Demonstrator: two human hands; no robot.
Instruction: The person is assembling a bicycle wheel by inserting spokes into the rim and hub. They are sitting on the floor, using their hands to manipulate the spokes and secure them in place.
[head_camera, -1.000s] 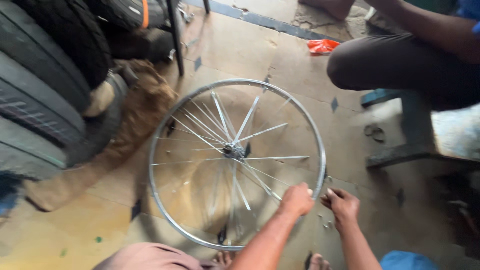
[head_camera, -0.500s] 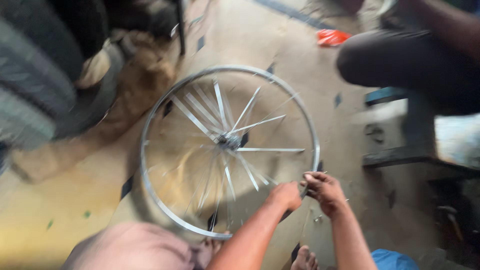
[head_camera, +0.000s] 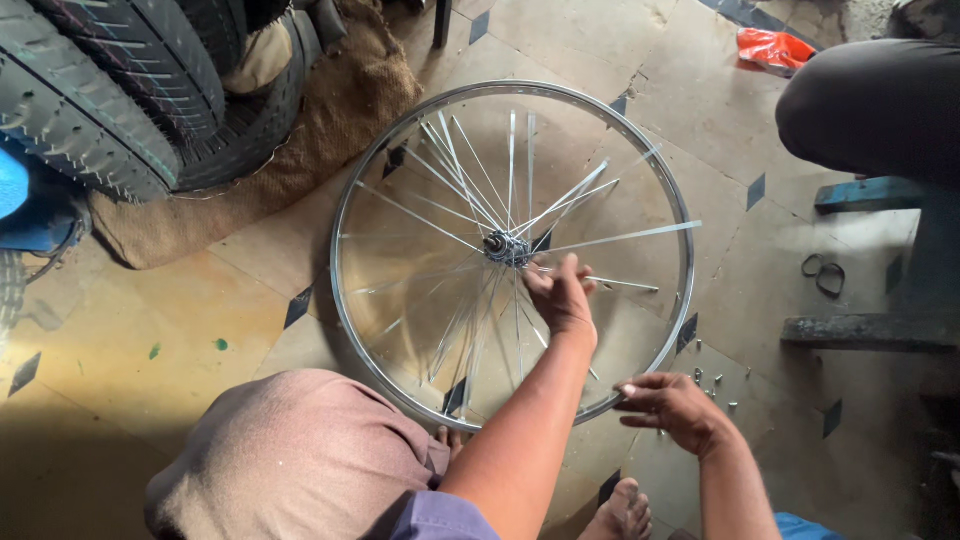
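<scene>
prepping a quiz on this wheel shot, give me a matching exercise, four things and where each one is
Things:
1. left hand
2. right hand
3. tyres
4. orange scrap

Places:
a. stacked at the upper left
b. among the spokes near the hub
c. on the floor at the top right
d. at the lower right edge of the rim, beside small metal bits

Pairs: 1-b, 2-d, 3-a, 4-c
</scene>
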